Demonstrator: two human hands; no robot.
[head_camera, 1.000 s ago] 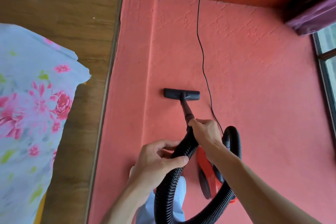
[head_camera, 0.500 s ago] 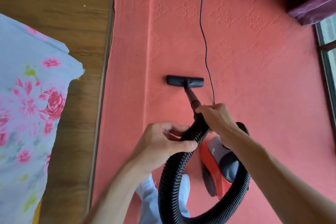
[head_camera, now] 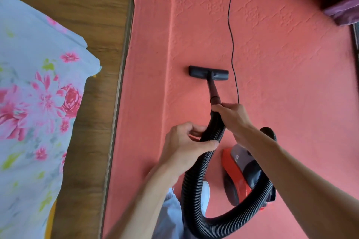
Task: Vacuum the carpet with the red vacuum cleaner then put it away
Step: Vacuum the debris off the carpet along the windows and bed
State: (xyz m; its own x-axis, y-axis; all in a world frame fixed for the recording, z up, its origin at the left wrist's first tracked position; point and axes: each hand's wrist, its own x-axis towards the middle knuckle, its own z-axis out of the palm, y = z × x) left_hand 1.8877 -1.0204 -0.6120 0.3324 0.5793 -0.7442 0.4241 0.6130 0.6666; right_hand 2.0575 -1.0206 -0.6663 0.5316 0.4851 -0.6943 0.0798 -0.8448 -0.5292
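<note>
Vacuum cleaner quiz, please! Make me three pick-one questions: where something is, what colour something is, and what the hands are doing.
1. Where does the floor head sit?
A) on the wooden floor
B) on the carpet
C) on the flowery cloth

2. What colour is the hose?
A) black
B) red
C) white

3. What are the left hand and right hand doing?
A) both hang free
B) only one holds the hose
C) both hold the hose

Answers: 1 B, the head lies flat on the carpet. 2 A, the ribbed hose is black all along. 3 C, each hand's fingers curl round it.
</note>
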